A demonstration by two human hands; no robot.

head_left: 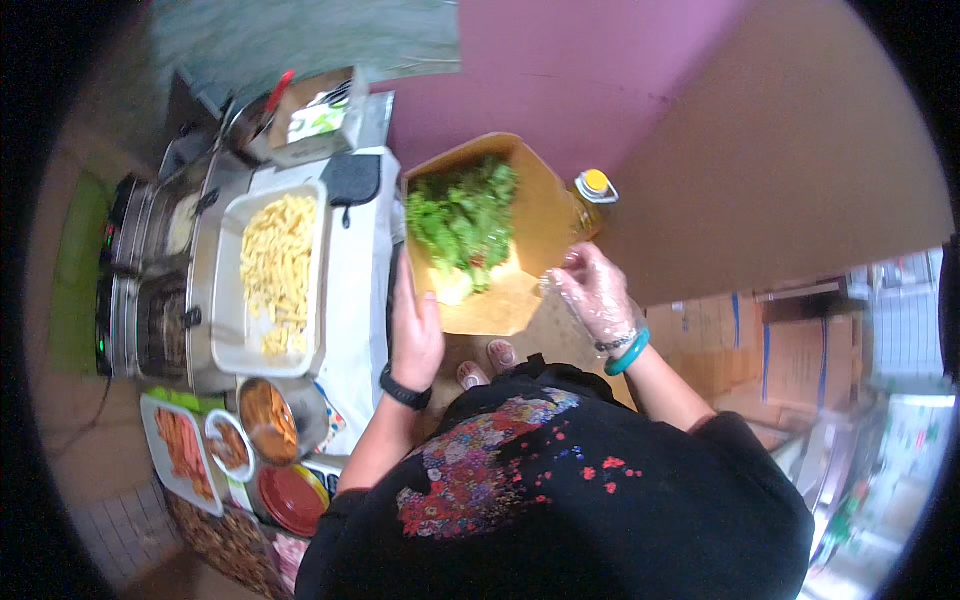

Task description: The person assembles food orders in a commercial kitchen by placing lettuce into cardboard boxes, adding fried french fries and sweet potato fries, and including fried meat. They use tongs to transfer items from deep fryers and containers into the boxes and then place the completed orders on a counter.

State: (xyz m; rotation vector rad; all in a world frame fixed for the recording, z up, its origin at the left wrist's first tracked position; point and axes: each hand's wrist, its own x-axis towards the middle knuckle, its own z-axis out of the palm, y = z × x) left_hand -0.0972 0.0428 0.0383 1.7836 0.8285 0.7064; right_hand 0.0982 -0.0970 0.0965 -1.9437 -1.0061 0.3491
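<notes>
An open brown cardboard box (545,190) in front of me holds leafy green lettuce (465,225). My left hand (415,340), bare and with a black band at its wrist, grips the left side of this box, thumb at the near corner. On the other side is my right hand (595,295) in a clear plastic glove, by the box's near right edge. Its fingertips are drawn together; whether anything is between them I cannot make out. A teal bangle and a dark bracelet circle that wrist.
Left stands a counter with a white tray of cut fries (280,270), fryers (160,270), a dark square pad (353,180), and containers of sausages (185,455) and other food. A yellow-capped oil bottle (595,185) stands beyond the box. Flattened cardboard (790,150) rises at right.
</notes>
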